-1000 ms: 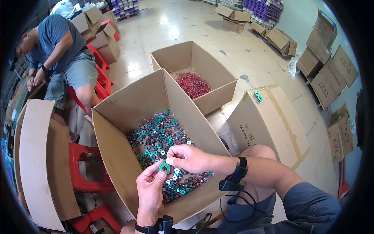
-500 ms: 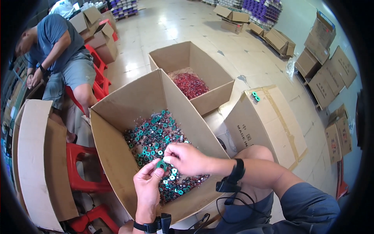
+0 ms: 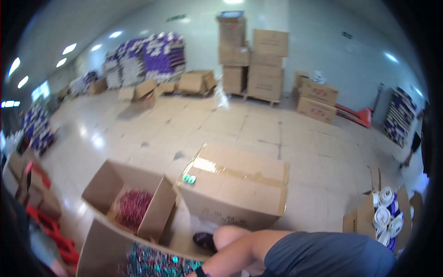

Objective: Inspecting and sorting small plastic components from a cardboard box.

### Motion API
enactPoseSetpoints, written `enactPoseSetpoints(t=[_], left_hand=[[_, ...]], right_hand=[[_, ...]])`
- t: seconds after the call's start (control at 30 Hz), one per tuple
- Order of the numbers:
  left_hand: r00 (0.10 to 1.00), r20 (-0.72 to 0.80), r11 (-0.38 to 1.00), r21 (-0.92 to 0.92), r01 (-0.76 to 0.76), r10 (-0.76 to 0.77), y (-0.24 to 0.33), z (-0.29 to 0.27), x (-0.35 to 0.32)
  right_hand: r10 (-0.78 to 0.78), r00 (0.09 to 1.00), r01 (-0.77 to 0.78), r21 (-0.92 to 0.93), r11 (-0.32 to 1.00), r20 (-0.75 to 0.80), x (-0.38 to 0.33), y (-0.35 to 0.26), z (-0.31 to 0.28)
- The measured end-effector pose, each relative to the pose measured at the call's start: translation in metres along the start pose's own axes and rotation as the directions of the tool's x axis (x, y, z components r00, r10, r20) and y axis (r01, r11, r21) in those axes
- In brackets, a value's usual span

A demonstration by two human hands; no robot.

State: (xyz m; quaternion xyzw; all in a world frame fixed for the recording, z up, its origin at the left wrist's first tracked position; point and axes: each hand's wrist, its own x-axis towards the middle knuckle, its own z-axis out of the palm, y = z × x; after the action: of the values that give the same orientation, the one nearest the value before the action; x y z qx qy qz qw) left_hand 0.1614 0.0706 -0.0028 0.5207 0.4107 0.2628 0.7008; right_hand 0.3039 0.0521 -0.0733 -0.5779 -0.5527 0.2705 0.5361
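While both hands drop below the frame, their grip untellable, sorting pauses above the open box of teal rings (image 3: 152, 263); resuming calls for looking down.

Sealed carton (image 3: 235, 191), box of red parts (image 3: 134, 207), stacked cartons (image 3: 258, 60), orange pallet jack (image 3: 355, 115)

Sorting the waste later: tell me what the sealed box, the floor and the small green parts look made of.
Sealed box: brown corrugated cardboard, matte, with glossy clear tape along the top seam. Floor: hard tiles, polished, since they mirror the ceiling lights. Small green parts: probably plastic, teal, though too blurred to be sure.
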Motion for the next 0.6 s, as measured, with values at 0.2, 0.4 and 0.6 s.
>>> enactPoseSetpoints(t=[0.2, 0.4, 0.6], left_hand=[[0.998, 0.045, 0.999, 0.006, -0.037, 0.036, -0.007, 0.002, -0.007], [0.999, 0.025, 0.998, -0.039, -0.042, 0.043, -0.028, -0.009, 0.015], [0.992, 0.110, 0.997, -0.045, -0.061, 0.066, -0.019, -0.005, 0.006]], right_hand=[[0.094, 0.996, -0.093, 0.092, 0.991, -0.005, 0.003, 0.026, 0.013], [-0.231, 0.964, 0.171, -0.358, 0.918, -0.132, -0.003, -0.003, 0.003], [0.477, 0.806, -0.581, 0.316, 0.750, 0.350, 0.015, 0.028, 0.004]])
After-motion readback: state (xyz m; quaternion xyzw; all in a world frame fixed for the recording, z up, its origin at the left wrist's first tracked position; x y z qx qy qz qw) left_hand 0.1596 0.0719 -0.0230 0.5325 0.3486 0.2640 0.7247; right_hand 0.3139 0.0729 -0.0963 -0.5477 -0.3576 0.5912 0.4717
